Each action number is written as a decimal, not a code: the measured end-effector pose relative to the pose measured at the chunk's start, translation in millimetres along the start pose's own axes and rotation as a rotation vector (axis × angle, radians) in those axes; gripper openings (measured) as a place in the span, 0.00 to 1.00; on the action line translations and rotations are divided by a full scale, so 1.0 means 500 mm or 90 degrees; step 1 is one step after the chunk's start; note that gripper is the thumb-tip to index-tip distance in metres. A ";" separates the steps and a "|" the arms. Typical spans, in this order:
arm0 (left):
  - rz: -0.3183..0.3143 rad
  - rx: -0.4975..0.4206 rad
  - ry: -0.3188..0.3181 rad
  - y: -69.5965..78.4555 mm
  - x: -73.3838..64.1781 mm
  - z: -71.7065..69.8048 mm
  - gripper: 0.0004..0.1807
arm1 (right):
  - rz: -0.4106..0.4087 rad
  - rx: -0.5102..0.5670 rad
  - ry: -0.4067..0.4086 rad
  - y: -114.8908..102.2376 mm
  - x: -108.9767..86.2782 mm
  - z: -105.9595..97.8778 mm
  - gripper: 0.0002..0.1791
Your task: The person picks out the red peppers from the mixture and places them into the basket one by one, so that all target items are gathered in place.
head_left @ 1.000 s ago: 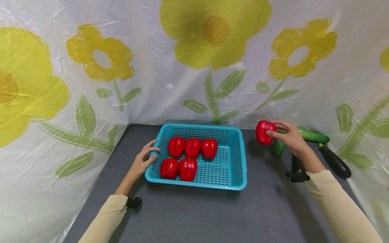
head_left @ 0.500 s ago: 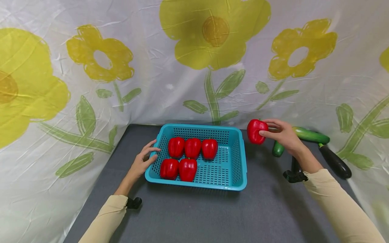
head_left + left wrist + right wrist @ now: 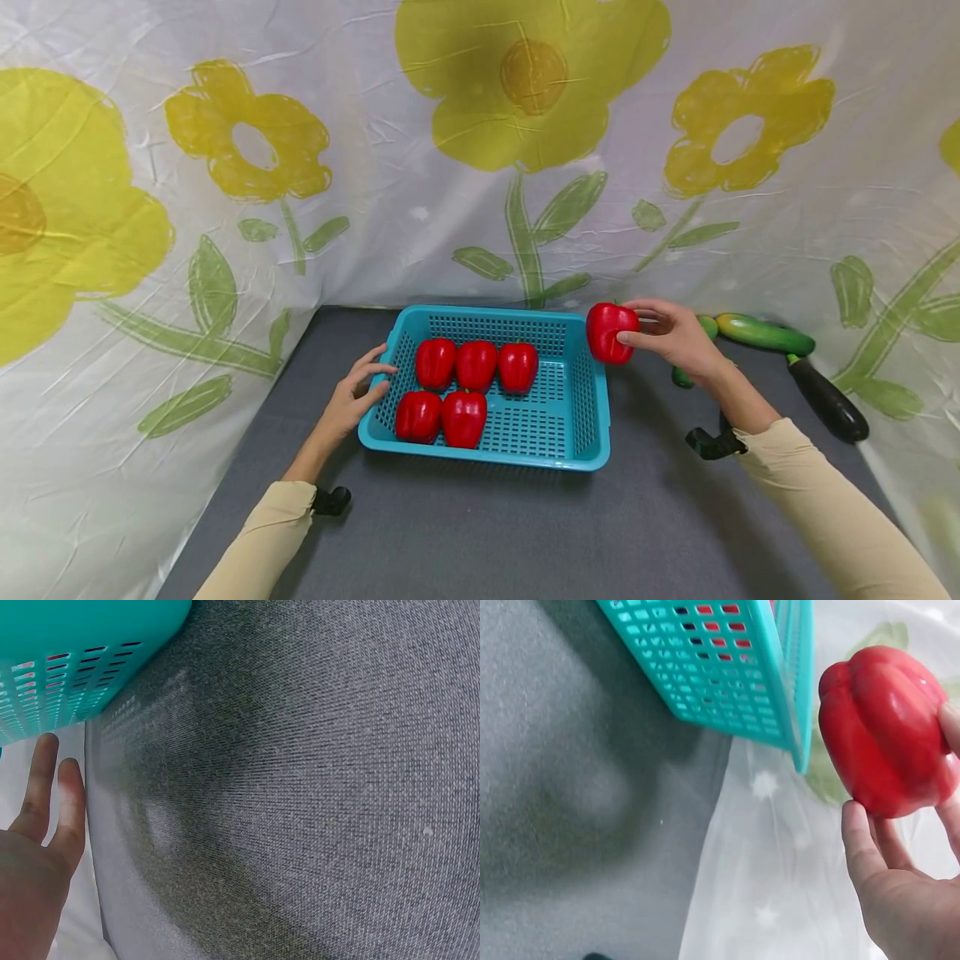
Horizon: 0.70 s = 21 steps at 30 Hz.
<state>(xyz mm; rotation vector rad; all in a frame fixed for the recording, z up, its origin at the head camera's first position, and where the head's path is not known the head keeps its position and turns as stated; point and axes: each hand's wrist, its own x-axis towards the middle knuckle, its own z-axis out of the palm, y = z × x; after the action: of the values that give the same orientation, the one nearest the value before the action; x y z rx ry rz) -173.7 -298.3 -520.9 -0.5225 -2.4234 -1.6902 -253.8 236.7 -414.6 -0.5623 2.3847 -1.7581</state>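
Note:
A red bell pepper is pinched between the thumb and fingers of my right hand, raised at the right rim of a blue plastic basket. The right wrist view shows the same pepper held in the fingertips, beside the basket's perforated wall. Several red bell peppers stand in the basket in two rows, among them a front one and a back one. My left hand rests at the basket's left rim with fingers spread and relaxed; part of it shows in the left wrist view.
Right of the basket lie green cucumber-like vegetables, one near the back edge, others partly hidden by my right hand. An eggplant lies at the far right. A dark grey cloth covers the table; a flower-painted white sheet hangs behind.
My right hand has moved left with the bell pepper, from above the green vegetables to the basket's right rim. The left hand and the basket have stayed put.

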 end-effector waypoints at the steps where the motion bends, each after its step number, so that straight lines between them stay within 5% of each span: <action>1: 0.002 0.000 0.000 0.001 0.000 0.000 0.14 | -0.003 -0.003 -0.003 -0.002 0.000 0.004 0.27; 21: 0.019 -0.002 -0.008 0.012 -0.001 0.002 0.15 | 0.020 0.056 -0.051 -0.022 0.020 0.073 0.26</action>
<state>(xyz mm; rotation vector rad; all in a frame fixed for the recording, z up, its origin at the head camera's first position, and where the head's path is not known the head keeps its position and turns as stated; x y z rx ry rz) -170.8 -295.9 -516.1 -0.5692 -2.4088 -1.6848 -249.3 197.7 -414.5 -0.5700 2.2384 -1.7819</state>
